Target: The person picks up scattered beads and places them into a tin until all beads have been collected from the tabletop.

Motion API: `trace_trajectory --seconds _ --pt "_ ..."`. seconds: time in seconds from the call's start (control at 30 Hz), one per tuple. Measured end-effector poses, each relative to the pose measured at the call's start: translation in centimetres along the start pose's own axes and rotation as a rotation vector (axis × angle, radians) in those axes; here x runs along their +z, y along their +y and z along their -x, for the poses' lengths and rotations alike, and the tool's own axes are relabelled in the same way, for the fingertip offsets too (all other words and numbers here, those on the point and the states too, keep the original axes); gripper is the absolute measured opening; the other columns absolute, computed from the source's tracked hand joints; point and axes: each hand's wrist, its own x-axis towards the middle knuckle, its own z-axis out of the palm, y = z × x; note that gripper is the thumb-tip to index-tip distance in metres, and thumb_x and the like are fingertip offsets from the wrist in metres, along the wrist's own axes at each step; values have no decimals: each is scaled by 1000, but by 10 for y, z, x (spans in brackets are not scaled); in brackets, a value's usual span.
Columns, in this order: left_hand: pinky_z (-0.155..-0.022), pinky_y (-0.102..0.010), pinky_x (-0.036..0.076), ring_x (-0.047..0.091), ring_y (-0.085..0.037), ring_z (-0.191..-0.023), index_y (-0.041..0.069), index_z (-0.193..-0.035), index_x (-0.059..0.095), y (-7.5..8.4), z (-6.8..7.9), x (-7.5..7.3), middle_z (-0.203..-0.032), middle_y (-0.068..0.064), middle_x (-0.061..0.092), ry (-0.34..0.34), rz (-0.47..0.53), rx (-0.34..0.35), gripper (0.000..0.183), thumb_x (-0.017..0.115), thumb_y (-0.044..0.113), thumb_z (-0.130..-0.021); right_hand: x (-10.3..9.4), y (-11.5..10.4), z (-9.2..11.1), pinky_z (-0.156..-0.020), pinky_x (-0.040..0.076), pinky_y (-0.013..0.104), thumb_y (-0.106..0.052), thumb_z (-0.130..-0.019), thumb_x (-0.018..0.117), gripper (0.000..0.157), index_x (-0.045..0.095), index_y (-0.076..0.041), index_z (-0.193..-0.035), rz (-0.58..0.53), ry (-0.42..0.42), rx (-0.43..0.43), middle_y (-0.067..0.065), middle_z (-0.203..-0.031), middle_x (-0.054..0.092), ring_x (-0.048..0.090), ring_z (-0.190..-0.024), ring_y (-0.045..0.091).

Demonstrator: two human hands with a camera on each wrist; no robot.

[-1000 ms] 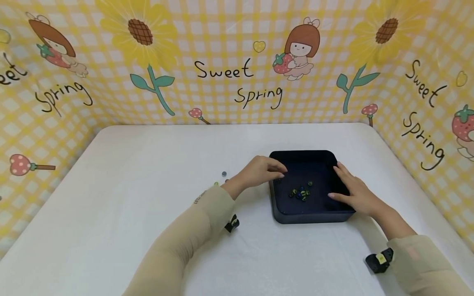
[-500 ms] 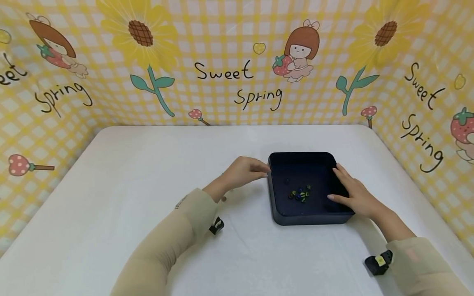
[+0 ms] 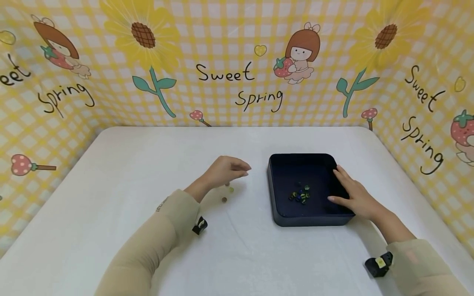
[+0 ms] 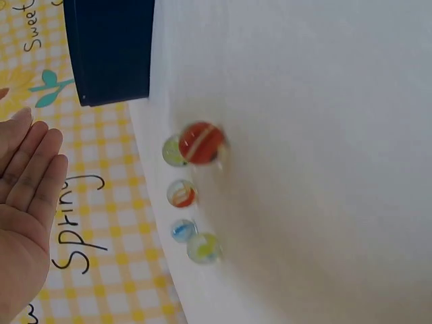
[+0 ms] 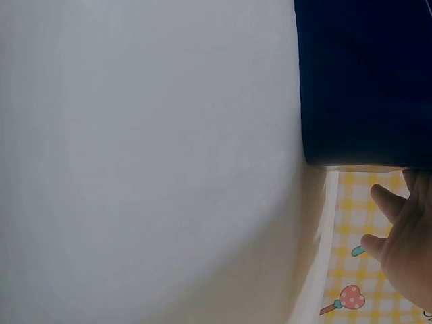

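My left hand (image 3: 224,170) hovers over the white table, left of the dark navy tray (image 3: 310,220), fingers extended and holding nothing. Below it, loose glass marbles lie on the table, including a yellow-green marble (image 3: 231,189) and a brownish marble (image 3: 224,200). The left wrist view shows a red marble (image 4: 202,142) with a pale stripe, a clear marble with orange (image 4: 181,194) and a blue marble (image 4: 182,231). My right hand (image 3: 357,195) rests at the tray's right side, fingers fairly straight and spread, thumb reaching over the rim. Several green and blue marbles (image 3: 301,195) sit inside the tray.
A yellow checked cloth (image 3: 229,49) printed with sunflowers and girls stands behind the table and along both sides. Black wrist cameras (image 3: 200,225) hang below both sleeves, close over the white tabletop (image 3: 237,255).
My left hand has moved left from over the tray to above the loose marbles. One more dark marble shows among those inside the tray. My right hand stays at the tray's side.
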Motion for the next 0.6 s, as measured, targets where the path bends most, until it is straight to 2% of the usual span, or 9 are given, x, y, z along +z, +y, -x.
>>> trace_trajectory --seconds 0.1,0.17,0.27,0.6 --pt "-65 -21 48 58 -10 -87 5 -99 65 -4 2 -4 -100 -8 62 2 -12 -28 20 61 14 -81 1 1 0 -92 8 62 -33 -84 56 80 6 0 -137 -4 1 1 18 -142 -3 3 -125 42" --pt "-71 -21 47 58 -12 -88 3 -99 64 -8 3 -7 -100 -10 61 7 -10 -31 21 61 12 -81 0 1 0 -92 8 62 -32 -84 56 80 6 0 -137 -5 1 1 18 -142 -3 3 -125 42" --pt "-72 -22 48 58 -15 -90 1 -100 63 -14 5 -12 -101 -12 61 12 -16 -29 21 60 10 -81 0 0 0 -92 8 62 -32 -84 56 80 5 0 -138 -6 0 0 19 -142 -3 2 -125 42" --pt "-74 -25 47 58 -16 -90 1 -100 63 -33 8 -20 -100 -9 61 3 -94 -101 20 59 7 -82 0 0 1 -92 9 62 -33 -84 55 80 5 -1 -138 -3 -5 3 16 -142 -5 2 -125 42"
